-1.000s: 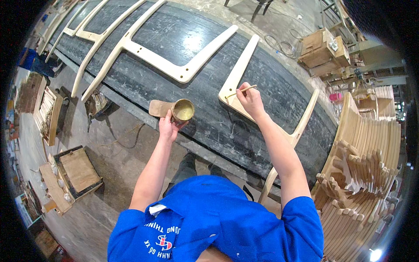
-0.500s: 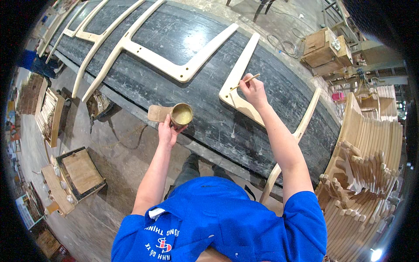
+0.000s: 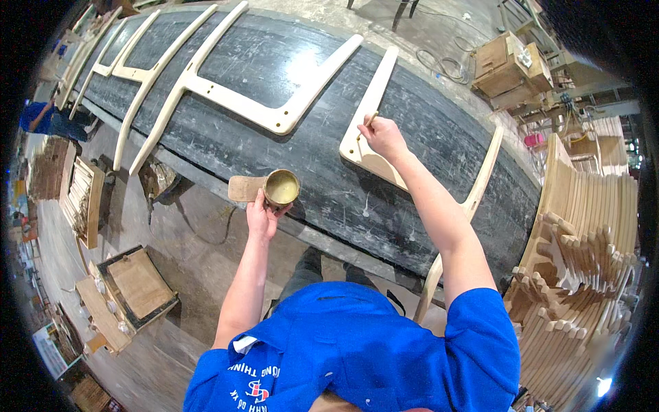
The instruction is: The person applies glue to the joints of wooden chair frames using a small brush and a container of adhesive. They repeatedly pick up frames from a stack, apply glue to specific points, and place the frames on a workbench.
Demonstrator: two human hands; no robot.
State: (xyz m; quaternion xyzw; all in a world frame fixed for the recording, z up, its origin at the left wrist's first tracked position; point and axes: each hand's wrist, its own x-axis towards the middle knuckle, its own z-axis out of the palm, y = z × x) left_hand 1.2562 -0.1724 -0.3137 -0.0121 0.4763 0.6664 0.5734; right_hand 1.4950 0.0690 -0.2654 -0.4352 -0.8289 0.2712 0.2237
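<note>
My left hand (image 3: 261, 218) is closed around a round cup (image 3: 281, 188) of pale yellow, glue-like liquid, which it carries above the near edge of the dark table. A flat wooden paddle (image 3: 244, 188) juts out to the left of the cup. Between the fingers of my right hand (image 3: 386, 139) is a thin wooden stick (image 3: 372, 119), its lower end near the dark holes at the corner of an angled pale wooden chair frame (image 3: 376, 86). My right forearm hides part of that frame. Left of it, a similar wooden frame (image 3: 250, 108) with holes lies flat.
More wooden frames (image 3: 141, 74) lie along the long black table (image 3: 312, 196). Stacked curved wooden parts (image 3: 583, 220) stand at the right. A wooden box (image 3: 141, 278) is on the floor at left, another cabinet (image 3: 504, 65) beyond the table. Another person (image 3: 41, 118) is at far left.
My right hand has moved slightly left and the stick now stands steeper over the frame's corner. The cup stays in my left hand. The whole view has shifted a little.
</note>
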